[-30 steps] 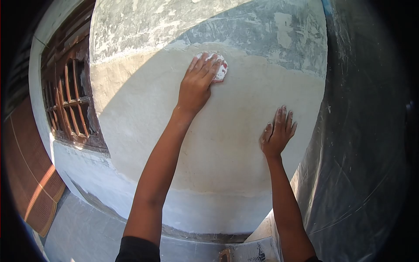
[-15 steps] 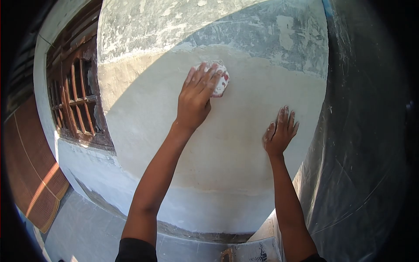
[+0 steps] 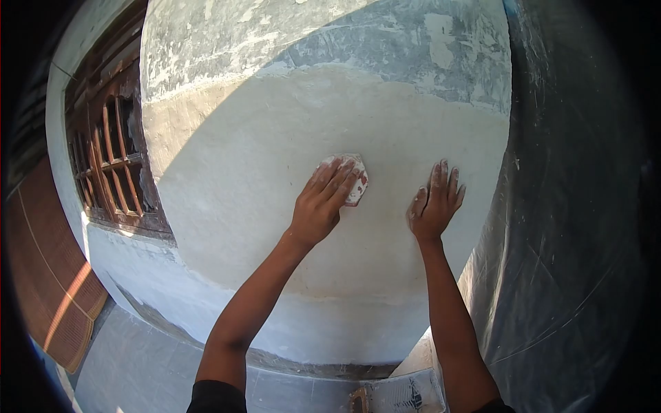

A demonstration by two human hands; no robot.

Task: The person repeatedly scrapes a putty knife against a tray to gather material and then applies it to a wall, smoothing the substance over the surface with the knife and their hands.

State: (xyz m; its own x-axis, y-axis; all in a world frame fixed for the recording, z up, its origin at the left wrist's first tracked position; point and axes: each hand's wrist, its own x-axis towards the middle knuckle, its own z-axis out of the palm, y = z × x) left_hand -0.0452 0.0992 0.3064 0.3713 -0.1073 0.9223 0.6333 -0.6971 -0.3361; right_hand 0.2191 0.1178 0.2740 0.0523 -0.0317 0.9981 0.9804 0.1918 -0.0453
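My left hand (image 3: 319, 204) presses a sanding pad (image 3: 358, 180) flat against the plastered wall (image 3: 261, 199). White dust covers most of the pad, with red-brown patches showing through; part of it is hidden under my fingers. To the right, my right hand (image 3: 435, 203) lies on the same wall with its fingers spread and nothing in it. Whitish dust coats the fingertips of both hands. The wall is smooth and pale across the middle, and rough, patchy grey higher up.
A brown wooden window (image 3: 117, 158) is set in the wall at left. Dark plastic sheeting (image 3: 558, 261) hangs along the right. Below stands a pale grey ledge or floor (image 3: 138, 365), with a dusty tray-like object (image 3: 406, 396) near my right arm. A brown woven mat (image 3: 55, 268) hangs at far left.
My left hand has moved the sanding pad down the wall and slightly right. My right hand stays on about the same spot, and the view has shifted a little.
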